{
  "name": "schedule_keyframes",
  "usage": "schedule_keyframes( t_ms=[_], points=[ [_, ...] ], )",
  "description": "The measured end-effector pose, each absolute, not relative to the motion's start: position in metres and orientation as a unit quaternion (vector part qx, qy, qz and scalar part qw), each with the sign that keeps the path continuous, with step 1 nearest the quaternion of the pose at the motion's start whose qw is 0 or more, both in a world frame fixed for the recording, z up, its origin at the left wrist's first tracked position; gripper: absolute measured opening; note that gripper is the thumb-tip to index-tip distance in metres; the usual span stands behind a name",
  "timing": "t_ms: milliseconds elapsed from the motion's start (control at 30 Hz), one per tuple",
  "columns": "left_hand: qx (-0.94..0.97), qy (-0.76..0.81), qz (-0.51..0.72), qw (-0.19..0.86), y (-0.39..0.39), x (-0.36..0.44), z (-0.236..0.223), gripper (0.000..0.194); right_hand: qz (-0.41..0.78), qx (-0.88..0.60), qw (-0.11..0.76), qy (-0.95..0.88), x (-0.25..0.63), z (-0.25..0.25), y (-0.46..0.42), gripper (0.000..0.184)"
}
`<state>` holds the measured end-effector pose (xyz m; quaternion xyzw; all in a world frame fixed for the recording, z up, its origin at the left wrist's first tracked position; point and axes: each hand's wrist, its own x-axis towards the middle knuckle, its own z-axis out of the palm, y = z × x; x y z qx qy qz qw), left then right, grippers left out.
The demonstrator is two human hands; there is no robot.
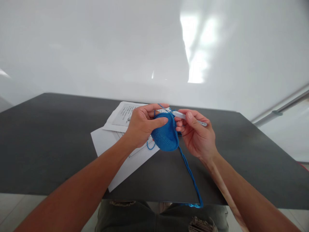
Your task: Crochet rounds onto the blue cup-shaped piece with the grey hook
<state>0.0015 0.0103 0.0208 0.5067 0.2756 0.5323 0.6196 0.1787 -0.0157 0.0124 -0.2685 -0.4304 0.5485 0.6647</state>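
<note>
My left hand (145, 124) grips a blue crochet piece (165, 137), its thumb pressed on the near face and its index finger stretched along the top edge. A strand of blue yarn runs over that finger. In my right hand (196, 129) is a crochet hook (180, 115) with a pale grey handle, pinched between thumb and fingers. The hook's thin metal tip points left, close to the top edge of the piece; whether it sits in a stitch I cannot tell. Blue yarn (189, 169) trails from the piece down to the table's front edge.
Printed sheets of paper (102, 138) lie on the dark table (60, 129), partly under my left hand and forearm. Behind the table stands a glossy white wall (108, 58). A metal rail (282, 109) runs at the right. My legs (145, 219) are below the front edge.
</note>
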Motion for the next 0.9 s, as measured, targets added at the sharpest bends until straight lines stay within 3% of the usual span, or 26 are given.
schedule_keyframes(
  t_ms=[333,667,900],
  points=[
    [0.518,0.319,0.52,0.599,0.007,0.0,0.027,0.054,0.482,-0.296,0.638,-0.523,0.197,0.02,-0.02,0.025],
    [0.519,0.364,0.53,0.563,0.009,0.002,0.023,0.053,0.344,-0.322,0.615,-0.632,0.212,0.017,-0.02,0.011],
    [0.54,0.364,0.542,0.532,0.01,0.0,0.02,0.055,0.259,-0.319,0.622,-0.666,0.209,0.02,-0.024,0.011]
  ],
)
